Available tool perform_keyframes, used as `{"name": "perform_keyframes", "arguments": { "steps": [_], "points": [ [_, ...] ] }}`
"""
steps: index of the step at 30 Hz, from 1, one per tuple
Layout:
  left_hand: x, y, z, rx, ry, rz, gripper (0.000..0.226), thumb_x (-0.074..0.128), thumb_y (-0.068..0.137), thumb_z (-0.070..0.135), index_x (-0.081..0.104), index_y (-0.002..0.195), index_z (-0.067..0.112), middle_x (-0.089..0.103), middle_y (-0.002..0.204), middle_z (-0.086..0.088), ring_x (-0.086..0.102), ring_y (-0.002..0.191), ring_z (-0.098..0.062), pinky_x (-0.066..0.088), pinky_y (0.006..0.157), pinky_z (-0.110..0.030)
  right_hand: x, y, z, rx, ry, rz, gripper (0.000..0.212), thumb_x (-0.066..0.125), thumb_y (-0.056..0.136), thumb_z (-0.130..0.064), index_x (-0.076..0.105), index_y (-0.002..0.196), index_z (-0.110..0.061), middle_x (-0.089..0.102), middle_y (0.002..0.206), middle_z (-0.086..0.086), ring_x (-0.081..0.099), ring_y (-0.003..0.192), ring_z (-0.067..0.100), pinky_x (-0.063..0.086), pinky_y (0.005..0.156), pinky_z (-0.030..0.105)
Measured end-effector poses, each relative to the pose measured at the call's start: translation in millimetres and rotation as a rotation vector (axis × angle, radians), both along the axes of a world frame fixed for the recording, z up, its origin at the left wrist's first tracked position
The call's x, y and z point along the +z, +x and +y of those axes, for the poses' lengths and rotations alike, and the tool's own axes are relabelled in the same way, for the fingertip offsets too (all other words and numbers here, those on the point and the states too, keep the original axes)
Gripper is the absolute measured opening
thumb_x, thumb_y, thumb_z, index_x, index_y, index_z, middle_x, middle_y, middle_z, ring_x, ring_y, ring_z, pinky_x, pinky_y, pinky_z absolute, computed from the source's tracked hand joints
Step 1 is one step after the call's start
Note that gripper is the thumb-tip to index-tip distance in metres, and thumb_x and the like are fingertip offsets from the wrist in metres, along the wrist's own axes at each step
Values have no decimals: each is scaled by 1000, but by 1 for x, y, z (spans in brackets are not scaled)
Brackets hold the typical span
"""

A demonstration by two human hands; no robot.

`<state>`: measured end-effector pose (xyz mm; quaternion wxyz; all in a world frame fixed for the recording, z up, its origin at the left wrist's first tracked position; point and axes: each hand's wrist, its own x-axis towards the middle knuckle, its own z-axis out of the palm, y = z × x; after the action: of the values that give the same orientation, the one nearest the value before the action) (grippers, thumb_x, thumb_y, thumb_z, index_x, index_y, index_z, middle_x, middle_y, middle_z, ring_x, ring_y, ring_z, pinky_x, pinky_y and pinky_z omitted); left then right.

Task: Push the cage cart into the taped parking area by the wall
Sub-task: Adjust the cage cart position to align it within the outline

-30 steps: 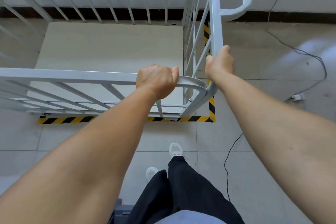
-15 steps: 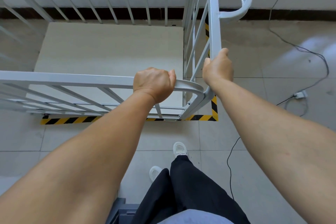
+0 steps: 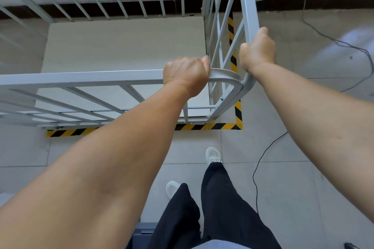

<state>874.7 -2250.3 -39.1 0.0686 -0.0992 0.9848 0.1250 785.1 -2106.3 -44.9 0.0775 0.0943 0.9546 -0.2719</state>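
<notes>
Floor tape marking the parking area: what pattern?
Diagonal yellow-and-black hazard stripes on the floor tape, clearest in the head view.

No readable text, label, brand or number anywhere in view. Only sign: black-and-yellow hazard-stripe tape [image 3: 204, 126] on floor, marking parking outline along near edge and right side of cage cart [image 3: 81, 78]. Cart bars and base panel carry no lettering.

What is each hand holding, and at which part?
Both grip the cage cart: left hand on the near top rail, right hand on the side rail by the corner.
</notes>
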Motion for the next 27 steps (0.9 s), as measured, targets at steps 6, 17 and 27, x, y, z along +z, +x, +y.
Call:
{"name": "perform_keyframes", "arguments": {
  "steps": [6, 17, 27],
  "points": [
    [3, -29, 33, 28, 30, -18, 51, 14, 102, 37, 54, 76, 18, 45, 68, -4, 45, 74, -28, 30, 68, -33, 3, -32, 28, 5, 15, 9, 28, 45, 95, -20, 41, 120, -10, 54, 120, 10, 54, 103, 30, 49, 82, 40],
    [5, -32, 43, 54, 0, -25, 51, 14, 101, 35, 50, 72, 15, 40, 60, -2, 46, 72, -28, 30, 68, -33, 0, -36, 38, 26, -28, 19, 28, 47, 95, -22, 41, 121, -13, 53, 126, 10, 56, 105, 28, 51, 89, 42],
    [6, -33, 47, 49, -11, -56, 55, 13, 102, 38, 51, 73, 12, 40, 60, -4, 47, 69, -27, 32, 65, -34, -11, -31, 38, -131, -113, 105, 28, 52, 90, -33, 53, 110, -13, 59, 112, 3, 51, 86, 17, 54, 77, 34]
  ]
}}
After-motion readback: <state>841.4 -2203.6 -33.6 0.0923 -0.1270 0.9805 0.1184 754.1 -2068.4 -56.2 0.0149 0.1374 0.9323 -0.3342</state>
